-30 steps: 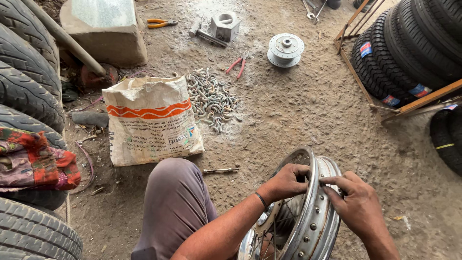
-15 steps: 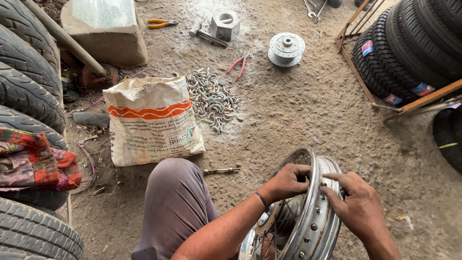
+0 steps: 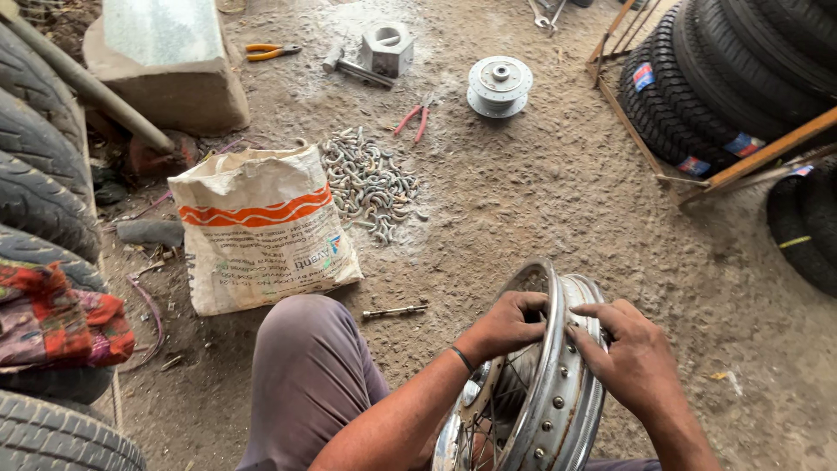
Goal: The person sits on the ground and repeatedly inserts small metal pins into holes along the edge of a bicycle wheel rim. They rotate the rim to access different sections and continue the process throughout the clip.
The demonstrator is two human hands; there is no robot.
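Note:
A chrome spoked wheel rim (image 3: 558, 410) stands upright on the dirt floor in front of me. My left hand (image 3: 510, 323) grips its left edge near the top, fingers curled over the rim. My right hand (image 3: 632, 349) rests on the outer channel at the right, fingers pressed against the metal. A loose spoke (image 3: 394, 310) lies on the ground just left of the rim, beside my knee (image 3: 305, 349).
A white sack (image 3: 261, 231) with an orange wavy band stands at left. Behind it lies a pile of metal spoke nipples (image 3: 366, 183). Farther back are a wheel hub (image 3: 499, 85), red pliers (image 3: 414, 118), a hammer (image 3: 353, 65) and a concrete block (image 3: 166, 61). Tyres (image 3: 732, 78) are stacked right and left.
Both hands stay on the rim; the right hand has shifted slightly along the channel. The view has drifted a little.

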